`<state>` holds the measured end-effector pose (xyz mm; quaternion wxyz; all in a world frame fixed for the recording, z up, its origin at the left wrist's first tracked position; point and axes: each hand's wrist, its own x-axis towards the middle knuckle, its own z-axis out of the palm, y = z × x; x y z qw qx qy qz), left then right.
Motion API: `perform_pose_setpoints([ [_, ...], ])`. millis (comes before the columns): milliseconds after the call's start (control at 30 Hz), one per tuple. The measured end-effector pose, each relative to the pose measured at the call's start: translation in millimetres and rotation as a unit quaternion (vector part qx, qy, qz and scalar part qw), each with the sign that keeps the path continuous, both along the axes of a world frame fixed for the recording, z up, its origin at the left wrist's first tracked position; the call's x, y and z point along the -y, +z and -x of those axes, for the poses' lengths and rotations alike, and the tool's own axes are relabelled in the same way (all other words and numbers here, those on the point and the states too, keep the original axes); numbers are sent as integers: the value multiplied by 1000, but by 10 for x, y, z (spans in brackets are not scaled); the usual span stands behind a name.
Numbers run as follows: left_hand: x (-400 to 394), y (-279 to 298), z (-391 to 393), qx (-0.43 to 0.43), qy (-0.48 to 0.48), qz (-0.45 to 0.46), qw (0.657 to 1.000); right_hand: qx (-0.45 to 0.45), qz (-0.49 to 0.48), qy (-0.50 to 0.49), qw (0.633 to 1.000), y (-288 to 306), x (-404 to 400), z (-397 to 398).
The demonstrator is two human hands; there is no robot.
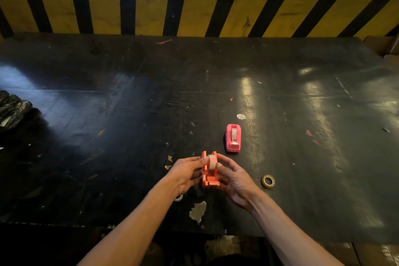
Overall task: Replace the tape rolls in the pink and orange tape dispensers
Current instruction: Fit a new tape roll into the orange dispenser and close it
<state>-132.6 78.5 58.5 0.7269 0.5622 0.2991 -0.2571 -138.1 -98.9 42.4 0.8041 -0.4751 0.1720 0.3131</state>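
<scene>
The orange tape dispenser (209, 176) sits near the table's front, cutter end toward me, with a tape roll (212, 162) seated in its slot. My left hand (187, 174) presses against the dispenser's left side, fingertips at the roll. My right hand (234, 177) cups the right side, thumb on the roll. Behind it and slightly right, the pink tape dispenser (233, 138) stands alone with a roll inside. A brownish, nearly spent tape roll (268, 181) lies flat to the right of my right hand. A small white ring (178, 197) peeks out under my left wrist.
The dark, scuffed table (129, 114) stretches wide on both sides. A yellow-and-black striped barrier (194, 13) runs along its far edge. A crumpled black plastic bag (11, 110) lies at the left edge. Cardboard boxes (386, 47) sit at the far right.
</scene>
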Motion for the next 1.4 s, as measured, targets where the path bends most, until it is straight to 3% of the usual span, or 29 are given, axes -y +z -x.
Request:
perform_pose_setpoints([
  [500,85,-28,117,-22,40,23,999,9,54,-4,999,-4,39,23],
  [733,5,-71,157,-17,-71,11,997,10,55,11,998,-87,142,27],
  [867,34,-94,172,-6,-67,-6,998,7,52,-1,999,-145,120,62],
  [1100,67,-288,226,0,-101,-40,994,18,153,36,987,-252,110,121],
  [1200,31,-398,258,35,-204,-126,970,63,247,104,961,-325,138,139],
  [1300,2,-449,274,82,-321,-251,910,109,337,176,918,-356,150,119],
  [1400,10,-464,259,118,-390,-317,856,132,384,220,887,-348,122,88],
])
